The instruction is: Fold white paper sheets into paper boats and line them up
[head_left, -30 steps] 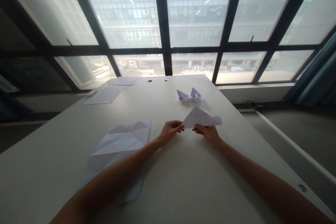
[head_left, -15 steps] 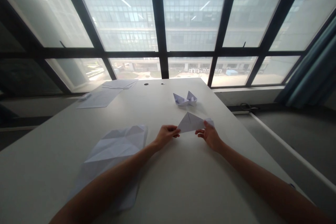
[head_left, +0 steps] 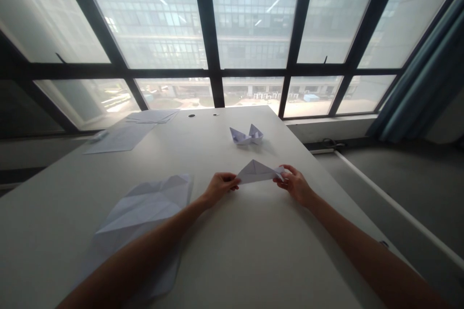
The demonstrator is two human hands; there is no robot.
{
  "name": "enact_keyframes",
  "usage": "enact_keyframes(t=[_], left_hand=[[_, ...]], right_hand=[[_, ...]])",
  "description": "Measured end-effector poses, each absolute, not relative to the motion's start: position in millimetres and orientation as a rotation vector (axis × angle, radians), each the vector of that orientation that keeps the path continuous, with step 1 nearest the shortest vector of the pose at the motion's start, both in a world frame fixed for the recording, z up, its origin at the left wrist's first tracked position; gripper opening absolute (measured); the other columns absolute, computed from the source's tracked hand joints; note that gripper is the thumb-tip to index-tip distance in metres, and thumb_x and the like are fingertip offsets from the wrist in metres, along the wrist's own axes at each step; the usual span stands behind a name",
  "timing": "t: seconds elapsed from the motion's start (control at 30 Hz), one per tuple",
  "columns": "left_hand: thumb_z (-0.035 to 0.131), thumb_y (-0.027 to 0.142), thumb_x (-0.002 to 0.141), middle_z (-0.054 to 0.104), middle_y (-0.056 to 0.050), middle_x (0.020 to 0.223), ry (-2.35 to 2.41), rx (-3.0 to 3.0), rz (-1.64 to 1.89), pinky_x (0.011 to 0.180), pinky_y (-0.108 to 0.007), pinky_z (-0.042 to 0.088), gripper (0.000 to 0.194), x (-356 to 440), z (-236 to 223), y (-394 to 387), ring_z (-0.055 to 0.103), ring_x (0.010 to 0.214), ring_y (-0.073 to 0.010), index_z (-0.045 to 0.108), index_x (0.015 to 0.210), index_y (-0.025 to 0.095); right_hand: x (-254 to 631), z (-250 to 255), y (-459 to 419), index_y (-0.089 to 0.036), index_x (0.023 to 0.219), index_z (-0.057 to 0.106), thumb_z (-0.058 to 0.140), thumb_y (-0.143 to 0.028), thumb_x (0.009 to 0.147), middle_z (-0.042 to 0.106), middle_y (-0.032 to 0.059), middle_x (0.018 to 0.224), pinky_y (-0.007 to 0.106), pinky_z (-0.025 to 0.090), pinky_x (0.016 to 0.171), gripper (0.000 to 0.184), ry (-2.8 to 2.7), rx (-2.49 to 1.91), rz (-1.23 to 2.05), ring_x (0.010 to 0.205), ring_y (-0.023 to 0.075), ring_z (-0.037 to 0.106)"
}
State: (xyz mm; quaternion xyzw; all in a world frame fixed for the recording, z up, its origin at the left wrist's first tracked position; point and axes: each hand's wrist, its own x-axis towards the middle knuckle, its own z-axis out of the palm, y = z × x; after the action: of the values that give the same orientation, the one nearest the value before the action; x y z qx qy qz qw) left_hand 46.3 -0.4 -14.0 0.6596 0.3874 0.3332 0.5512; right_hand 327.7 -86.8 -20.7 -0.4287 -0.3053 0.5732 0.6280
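Observation:
A folded sheet of white paper (head_left: 255, 172), peaked in the middle with a flat band along its lower edge, is held just above the table. My left hand (head_left: 222, 188) pinches its left corner. At the other end, my right hand (head_left: 294, 184) has its thumb and fingers closed around the right tip, which looks bent. Just beyond stands a finished-looking folded paper boat (head_left: 247, 135) with two raised points. By my left forearm lies a creased, unfolded sheet of paper (head_left: 145, 203), partly covered by the arm.
The white table (head_left: 224, 256) reaches to the windows. Flat paper sheets (head_left: 119, 136) lie at its far left, with a small clear item (head_left: 99, 136) beside them. Two round holes (head_left: 191, 116) sit near the far edge. A pale pipe (head_left: 391, 203) runs along the floor at right.
My right hand has shifted from under the folded paper's lower edge to its right end, where the projecting strip is now bent inward. My left hand keeps its corner. The view has turned slightly right.

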Motion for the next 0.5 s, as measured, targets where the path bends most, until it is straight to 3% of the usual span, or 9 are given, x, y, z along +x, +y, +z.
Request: enact_keyframes(t=[0.13, 0.3, 0.5], left_hand=[[0.08, 0.05, 0.07, 0.068, -0.004, 0.064, 0.912, 1.571, 0.795, 0.056, -0.022, 0.042, 0.041, 46.4, -13.0, 0.5, 0.057, 0.058, -0.0124, 0.077, 0.083, 0.011], [0.079, 0.05, 0.071, 0.068, -0.005, 0.065, 0.907, 1.563, 0.804, 0.058, -0.023, 0.044, 0.04, 46.9, -10.1, -0.1, 0.058, 0.059, -0.0134, 0.076, 0.081, 0.012], [0.079, 0.051, 0.071, 0.068, -0.005, 0.065, 0.891, 1.581, 0.795, 0.056, -0.023, 0.042, 0.042, 47.3, -13.8, 2.5, 0.056, 0.058, -0.0128, 0.077, 0.084, 0.012]], right_hand=[[333.8, -19.7, -90.0, -0.022, 0.094, 0.059, 0.076, -0.028, 0.072, 0.072, 0.0023, 0.083, 0.024, 0.053, 0.058, 0.029, -0.822, -1.058, 1.338, 0.077, 0.0209, 0.074], [338.5, -20.1, -92.2, -0.023, 0.101, 0.06, 0.08, -0.029, 0.069, 0.07, 0.0031, 0.097, 0.022, 0.052, 0.058, 0.039, -0.957, -1.075, 1.324, 0.081, 0.0206, 0.074], [339.4, -22.3, -89.4, -0.022, 0.094, 0.058, 0.081, -0.03, 0.066, 0.069, 0.0013, 0.089, 0.022, 0.053, 0.057, 0.037, -0.9, -1.093, 1.283, 0.075, 0.0188, 0.073]])
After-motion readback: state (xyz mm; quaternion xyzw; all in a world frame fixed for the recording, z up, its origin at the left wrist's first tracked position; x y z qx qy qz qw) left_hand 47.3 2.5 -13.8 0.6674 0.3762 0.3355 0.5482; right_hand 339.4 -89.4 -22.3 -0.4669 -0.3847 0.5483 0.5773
